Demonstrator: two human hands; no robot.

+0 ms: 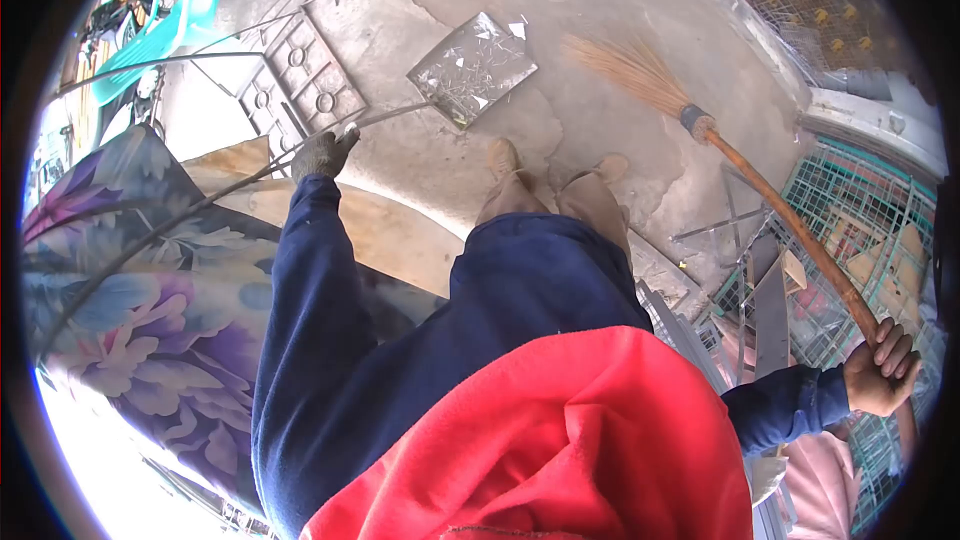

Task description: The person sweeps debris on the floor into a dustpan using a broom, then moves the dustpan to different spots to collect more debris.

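My left hand (322,153), in a dark grey glove, is closed around a long thin rod running to the edge of a dustpan (475,70). The flat metal pan lies on the floor ahead of my feet, with straw bits and white scraps scattered in it. My bare right hand (880,370) wraps round the upper wooden handle of a broom (800,230), far out to my right. Its straw bristles fan out over the concrete, right of the dustpan and apart from it.
A flower-patterned cloth (150,310) covers something at my left. Beyond it are a metal frame with rings (300,70) and a turquoise plastic chair (190,15). Green wire racks (850,220) and metal strips (690,330) crowd my right side.
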